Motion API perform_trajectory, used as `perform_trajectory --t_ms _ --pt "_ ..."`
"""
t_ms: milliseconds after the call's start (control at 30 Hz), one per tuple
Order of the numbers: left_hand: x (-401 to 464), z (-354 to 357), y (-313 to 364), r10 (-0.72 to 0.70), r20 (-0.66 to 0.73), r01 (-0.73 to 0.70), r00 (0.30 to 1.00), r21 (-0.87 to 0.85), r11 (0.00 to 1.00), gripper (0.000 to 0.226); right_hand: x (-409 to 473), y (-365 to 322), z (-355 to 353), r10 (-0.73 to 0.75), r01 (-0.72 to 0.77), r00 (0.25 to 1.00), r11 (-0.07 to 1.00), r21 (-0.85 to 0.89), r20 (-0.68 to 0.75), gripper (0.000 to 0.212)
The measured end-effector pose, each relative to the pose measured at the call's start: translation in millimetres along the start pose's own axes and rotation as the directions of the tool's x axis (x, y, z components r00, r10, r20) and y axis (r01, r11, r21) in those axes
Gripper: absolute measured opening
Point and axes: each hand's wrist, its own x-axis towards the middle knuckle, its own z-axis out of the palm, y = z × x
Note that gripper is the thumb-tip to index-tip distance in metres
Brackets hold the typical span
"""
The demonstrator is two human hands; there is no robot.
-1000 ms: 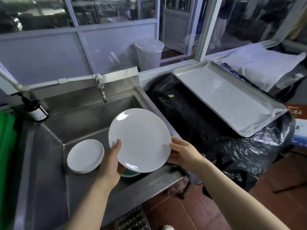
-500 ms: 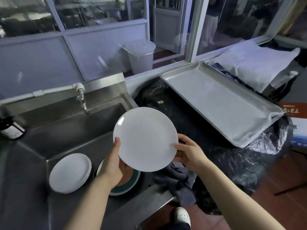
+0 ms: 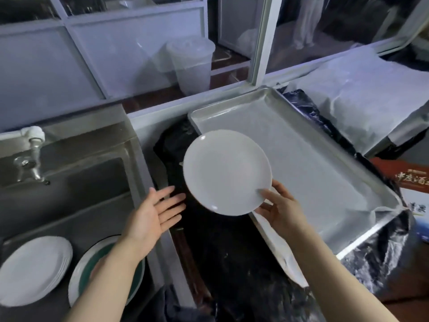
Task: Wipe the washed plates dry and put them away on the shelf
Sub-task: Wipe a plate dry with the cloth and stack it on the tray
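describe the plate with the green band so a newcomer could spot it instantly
Start at the steel sink on the left. On its floor, right of the stack of plain white plates, lies the green-banded plate, partly under the left forearm. Only it shows colour.

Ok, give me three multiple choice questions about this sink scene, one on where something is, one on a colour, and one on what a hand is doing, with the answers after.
1. Where is the stack of white plates?
A. in the sink basin
B. on the metal tray
C. on the floor

2. What colour is the band inside the rim of the plate beside that stack?
A. red
B. green
C. yellow

3. What is the left hand doing?
A. gripping the held plate
B. turning the tap
C. open, holding nothing

Answers:
1. A: the stack lies at the bottom of the sink, left of the tray.
2. B: a green ring shows beside the left forearm.
3. C: its fingers are spread clear of the white plate, which only the right hand holds by its edge.
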Motion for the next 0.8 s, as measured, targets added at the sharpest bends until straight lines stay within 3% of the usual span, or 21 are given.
perform_trajectory --t_ms 300,433,600,800 --pt "39 13 14 0.014 -0.126 -0.018 0.992 -0.033 0.999 0.039 110 -54 -10 -0.03 0.078 0.968 0.98 0.184 -0.25 0.031" --pt "44 13 17 0.004 -0.157 -0.013 0.988 -0.053 0.999 0.038 151 -66 -1 -0.025 0.084 0.956 0.978 0.192 -0.294 0.04" --pt "45 12 19 -0.002 -0.196 -0.011 0.981 -0.066 0.998 0.038 184 -75 13 0.015 0.068 0.937 0.972 0.223 -0.35 0.029" --pt "41 8 17 -0.012 -0.225 -0.003 0.974 -0.066 0.998 0.038 204 -77 24 0.034 0.059 0.928 0.969 0.239 -0.37 0.037"
